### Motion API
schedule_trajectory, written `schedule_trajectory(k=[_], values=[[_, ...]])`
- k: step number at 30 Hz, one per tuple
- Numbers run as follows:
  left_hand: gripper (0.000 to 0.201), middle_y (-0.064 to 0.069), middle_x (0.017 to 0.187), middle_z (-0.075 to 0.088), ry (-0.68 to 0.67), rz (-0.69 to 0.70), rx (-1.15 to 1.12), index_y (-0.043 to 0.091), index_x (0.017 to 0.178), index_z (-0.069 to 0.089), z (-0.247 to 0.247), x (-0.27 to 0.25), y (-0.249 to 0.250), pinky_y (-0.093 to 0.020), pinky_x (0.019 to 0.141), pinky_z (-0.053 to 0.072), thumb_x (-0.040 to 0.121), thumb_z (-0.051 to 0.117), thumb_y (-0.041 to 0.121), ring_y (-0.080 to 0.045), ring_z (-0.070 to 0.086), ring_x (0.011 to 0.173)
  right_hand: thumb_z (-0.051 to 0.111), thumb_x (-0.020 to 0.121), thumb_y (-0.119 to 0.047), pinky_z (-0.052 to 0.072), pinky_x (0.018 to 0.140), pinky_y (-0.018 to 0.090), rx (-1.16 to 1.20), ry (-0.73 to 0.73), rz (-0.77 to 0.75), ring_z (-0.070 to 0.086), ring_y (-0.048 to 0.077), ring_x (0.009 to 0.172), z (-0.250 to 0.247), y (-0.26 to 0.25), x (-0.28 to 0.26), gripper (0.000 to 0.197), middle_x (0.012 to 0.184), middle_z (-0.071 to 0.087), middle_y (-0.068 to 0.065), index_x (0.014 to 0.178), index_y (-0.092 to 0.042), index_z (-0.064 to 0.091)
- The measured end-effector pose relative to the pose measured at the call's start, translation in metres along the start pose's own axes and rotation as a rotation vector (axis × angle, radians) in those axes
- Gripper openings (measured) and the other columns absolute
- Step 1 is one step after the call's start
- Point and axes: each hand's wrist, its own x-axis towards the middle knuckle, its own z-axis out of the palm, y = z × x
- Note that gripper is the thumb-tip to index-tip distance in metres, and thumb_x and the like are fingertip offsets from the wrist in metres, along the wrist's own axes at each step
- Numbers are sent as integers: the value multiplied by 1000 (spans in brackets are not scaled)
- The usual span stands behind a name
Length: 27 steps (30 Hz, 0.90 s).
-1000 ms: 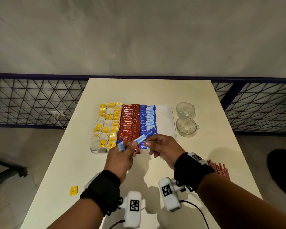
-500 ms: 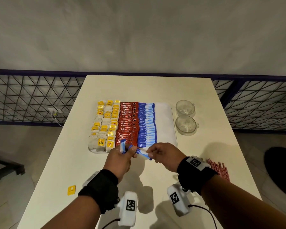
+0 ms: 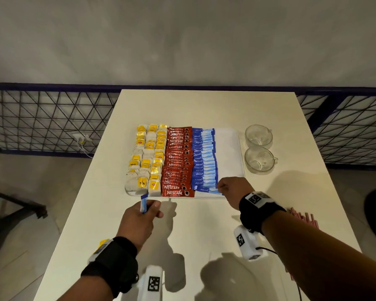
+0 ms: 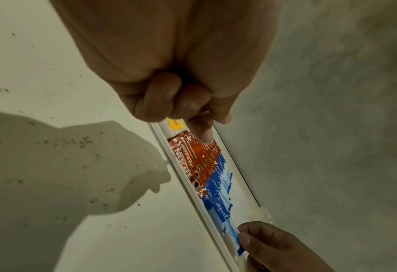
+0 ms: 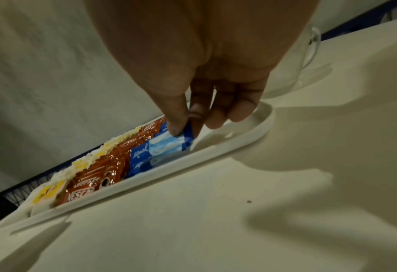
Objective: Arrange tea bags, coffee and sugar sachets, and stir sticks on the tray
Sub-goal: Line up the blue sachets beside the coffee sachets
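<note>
A white tray (image 3: pixel 228 146) holds yellow-tagged tea bags (image 3: pixel 147 161) at left, red coffee sachets (image 3: pixel 177 161) in the middle and a column of blue sugar sachets (image 3: pixel 204 159). My right hand (image 3: pixel 232 190) pinches one blue sugar sachet (image 5: pixel 169 145) by its end and lays it at the near end of the blue column, just inside the tray's front rim (image 5: pixel 192 158). My left hand (image 3: pixel 139 220) hovers over the table in front of the tray, gripping another blue sugar sachet (image 3: pixel 143 204) upright in a fist. Red stir sticks (image 3: pixel 302 218) lie right of my right wrist.
Two clear glass cups (image 3: pixel 258 148) stand right of the tray. A yellow tea tag (image 3: pixel 102 243) lies on the white table (image 3: pixel 204 235) by my left wrist. The tray's right strip is bare. A blue mesh railing (image 3: pixel 41 120) runs behind the table.
The hands have parted. My right hand carried one blue sachet right and down onto the near end of the blue column. My left hand drew back toward me with the other sachet.
</note>
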Motion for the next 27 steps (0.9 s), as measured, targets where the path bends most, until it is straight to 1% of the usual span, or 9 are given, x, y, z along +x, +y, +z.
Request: schedule_trajectory(k=[3, 5, 9, 12, 15, 17, 22, 27], values=[[16, -5, 74, 69, 0, -16, 3, 10, 95, 67, -6, 1, -6, -23, 40, 31, 98, 55, 21, -13, 32, 39, 54, 92, -20, 45, 93, 31, -32, -26, -1, 61, 22, 101, 6, -2, 7, 15, 105, 70, -1, 95, -24, 69], [16, -6, 74, 69, -3, -31, -11, 10, 95, 67, -9, 1, -9, -22, 40, 30, 98, 54, 20, -13, 31, 38, 55, 91, -22, 45, 94, 33, -28, -32, 8, 62, 21, 99, 8, -3, 11, 15, 104, 70, -2, 92, -26, 69], [16, -7, 74, 69, -7, -50, -25, 11, 95, 67, -10, 2, -13, -23, 40, 30, 98, 54, 20, -13, 30, 38, 59, 88, -23, 48, 90, 32, -5, -37, 21, 63, 19, 94, 11, -3, 16, 13, 97, 70, -5, 88, -28, 71], [17, -7, 75, 70, -1, -48, -10, 12, 92, 68, -12, 2, -16, -24, 43, 31, 97, 55, 21, -13, 31, 39, 65, 84, -25, 50, 87, 34, 27, -39, 49, 63, 19, 90, 12, -4, 17, 5, 88, 67, -6, 83, -30, 65], [17, -6, 75, 71, 8, -47, 17, 14, 89, 69, -15, 2, -17, -25, 46, 31, 97, 56, 23, -13, 33, 41, 67, 83, -28, 51, 82, 35, 49, -11, 82, 62, 21, 84, 14, -5, 20, 15, 84, 68, -3, 75, -29, 54], [17, -5, 74, 71, 6, -49, 11, 15, 88, 69, -16, 3, -16, -26, 46, 32, 97, 56, 23, -13, 35, 41, 66, 83, -29, 52, 80, 36, 51, -6, 81, 62, 21, 81, 15, -6, 21, 19, 82, 68, -3, 71, -30, 51], [16, -4, 74, 71, 8, -43, 18, 16, 89, 69, -17, 4, -17, -26, 47, 33, 96, 57, 24, -14, 36, 42, 67, 83, -26, 53, 79, 36, 57, 5, 75, 62, 23, 80, 14, -7, 25, 19, 82, 67, 0, 73, -28, 51], [16, -4, 73, 69, -7, -40, 18, 15, 88, 68, -18, 6, -18, -27, 46, 34, 96, 58, 25, -12, 37, 41, 68, 84, -25, 50, 82, 35, 34, 20, 51, 62, 24, 86, 14, -8, 29, 19, 87, 66, 2, 79, -27, 50]])
